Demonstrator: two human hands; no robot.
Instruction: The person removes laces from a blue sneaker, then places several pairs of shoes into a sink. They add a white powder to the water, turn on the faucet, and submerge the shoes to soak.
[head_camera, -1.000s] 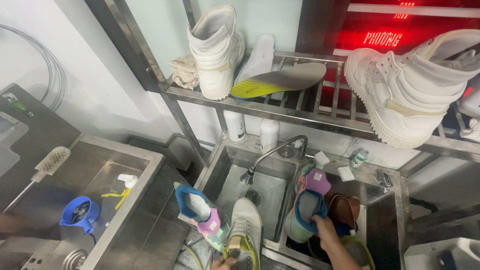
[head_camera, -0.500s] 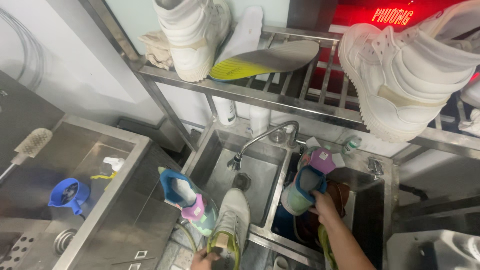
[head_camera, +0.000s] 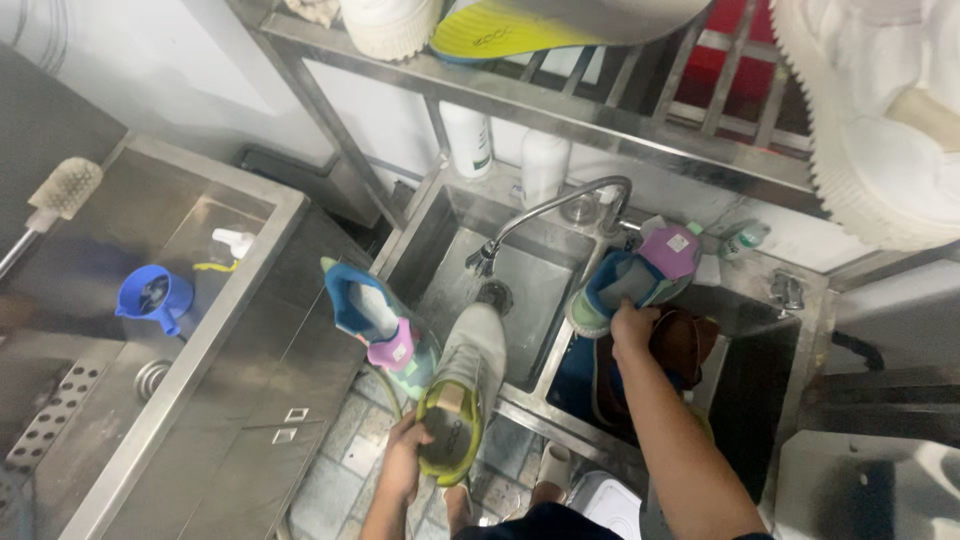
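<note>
While the left hand (head_camera: 405, 465) grips a grey-and-yellow sneaker (head_camera: 462, 390), the right hand (head_camera: 632, 328) clasps a blue-lined sneaker (head_camera: 630, 280).

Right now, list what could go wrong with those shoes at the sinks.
1. The left hand grips only the heel of the grey sneaker; it might tip into the steel sink.
2. The colourful sneaker beside it sits on the sink's edge and could get knocked off.
</note>
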